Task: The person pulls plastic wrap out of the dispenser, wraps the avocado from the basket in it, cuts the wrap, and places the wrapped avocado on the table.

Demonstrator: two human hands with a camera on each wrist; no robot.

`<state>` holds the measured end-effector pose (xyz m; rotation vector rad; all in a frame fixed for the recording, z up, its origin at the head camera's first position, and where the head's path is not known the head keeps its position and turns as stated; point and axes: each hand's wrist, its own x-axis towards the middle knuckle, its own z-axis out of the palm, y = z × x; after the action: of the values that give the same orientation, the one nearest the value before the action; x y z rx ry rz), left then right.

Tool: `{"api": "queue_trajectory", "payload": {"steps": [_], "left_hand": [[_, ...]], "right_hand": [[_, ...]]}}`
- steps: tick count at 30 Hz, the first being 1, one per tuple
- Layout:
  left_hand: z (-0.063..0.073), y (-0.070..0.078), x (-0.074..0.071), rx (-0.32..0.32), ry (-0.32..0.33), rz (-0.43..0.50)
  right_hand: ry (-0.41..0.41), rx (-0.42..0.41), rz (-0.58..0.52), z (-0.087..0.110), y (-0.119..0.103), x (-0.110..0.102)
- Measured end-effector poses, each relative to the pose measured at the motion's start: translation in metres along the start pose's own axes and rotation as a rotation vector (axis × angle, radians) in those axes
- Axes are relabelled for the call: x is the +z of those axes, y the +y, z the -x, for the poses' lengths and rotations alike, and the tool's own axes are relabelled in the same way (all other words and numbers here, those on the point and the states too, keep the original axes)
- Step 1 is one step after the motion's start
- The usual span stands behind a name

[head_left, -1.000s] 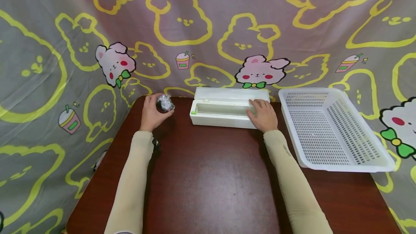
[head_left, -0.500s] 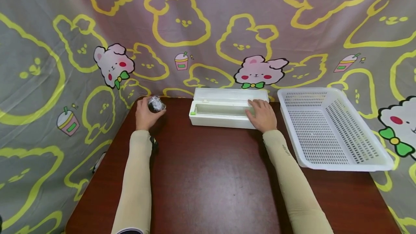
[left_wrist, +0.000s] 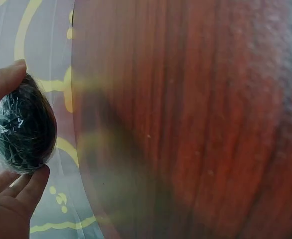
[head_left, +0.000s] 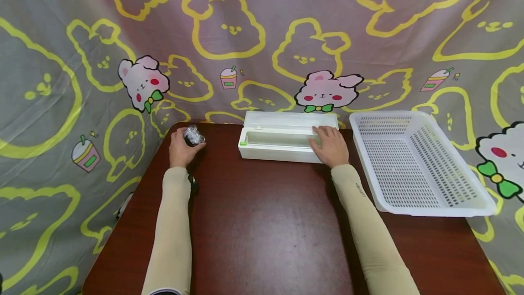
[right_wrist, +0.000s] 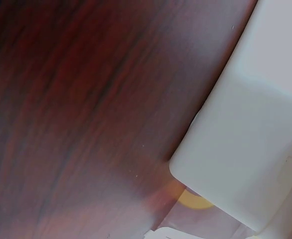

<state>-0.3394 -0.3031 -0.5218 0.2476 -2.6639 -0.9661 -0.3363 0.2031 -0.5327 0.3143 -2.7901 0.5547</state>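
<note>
At the table's far left corner, my left hand (head_left: 181,150) holds a dark, rounded thing wrapped in clear plastic film (head_left: 194,136). In the left wrist view, the thumb lies over one end of the wrapped dark thing (left_wrist: 22,130) and the other fingers support the opposite end. A long white box, a cling film dispenser by its look (head_left: 278,153), stands at the back with its lid (head_left: 290,119) raised and a long hollow showing inside. Over its right end rests my right hand (head_left: 332,146), fingers reaching across the rim. The right wrist view shows the white box (right_wrist: 225,149) but no fingers.
Right of the box stands a white perforated plastic basket (head_left: 409,172), its front right corner reaching past the table's edge. The dark reddish wooden table (head_left: 262,222) meets a patterned cloth backdrop (head_left: 262,22) at the back and sides.
My left hand has moved left and slightly nearer me with the wrapped dark thing, and has slowed in the last half second. The right hand and the box have stayed put.
</note>
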Motion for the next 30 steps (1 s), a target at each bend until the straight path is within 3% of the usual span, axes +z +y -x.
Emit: {"api": "queue_trajectory", "payload": {"steps": [30], "left_hand": [[0.003,-0.017,0.007,-0.053,-0.093,-0.012]], "right_hand": [[0.007,-0.010,0.004,-0.001,0.000,0.001]]}}
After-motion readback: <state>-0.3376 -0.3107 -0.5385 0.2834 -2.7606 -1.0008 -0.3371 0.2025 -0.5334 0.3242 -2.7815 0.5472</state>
